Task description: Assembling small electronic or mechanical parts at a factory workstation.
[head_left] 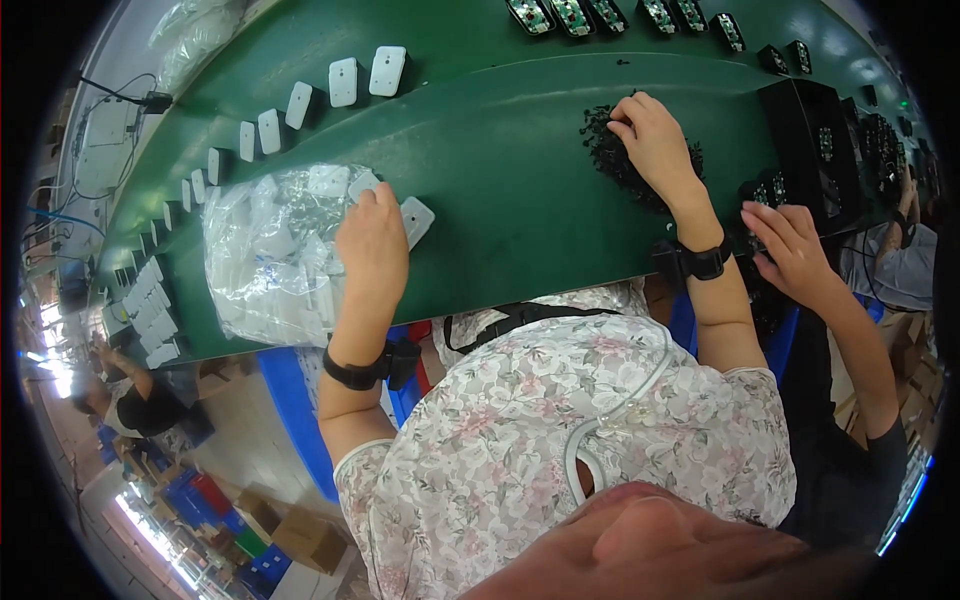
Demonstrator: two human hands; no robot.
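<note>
White units (343, 82) appear done; bagged covers (327, 181), black pcs (605, 152) remain; L hand (374, 236) fingers pinch 1 cover (361, 184), R hand (653, 145) grip unclear.

The short-sleeved top (510, 410) is pale with pink blossoms — two boxy black wristbands (354, 374) go with it.

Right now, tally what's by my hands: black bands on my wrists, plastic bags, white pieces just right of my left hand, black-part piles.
Black wristbands: 2
Clear plastic bag: 1
White piece right of left hand: 1
Pile of small black parts at right hand: 1
Total: 5
</note>
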